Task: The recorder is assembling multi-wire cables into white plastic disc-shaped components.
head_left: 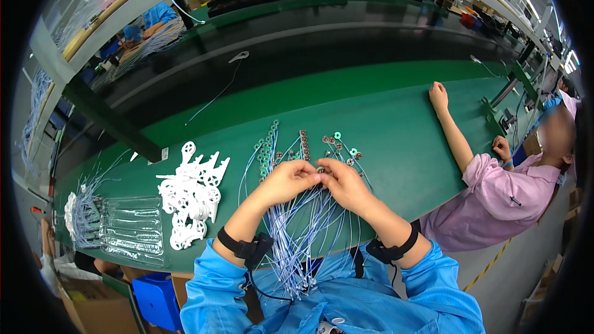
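My left hand [289,181] and my right hand [344,187] meet over the green worktop, fingertips pinched together. What they grip is mostly covered by the fingers and too small to name; a dark speck shows between them. Beneath them a loose bundle of thin blue and white wires [296,235] spreads toward my lap. Just beyond my hands lie small round parts on these wires: a row of green ones [267,150] at left, a column of brown ones [304,143] in the middle, and several scattered green and brown ones [338,146] at right.
White plastic parts [192,195] are heaped to the left, beside a clear ribbed tray [131,229] and another wire bundle [90,207]. A dark conveyor belt [278,43] crosses beyond, carrying a wired white piece [239,57]. At right, a co-worker in pink [495,198] rests an arm on the bench.
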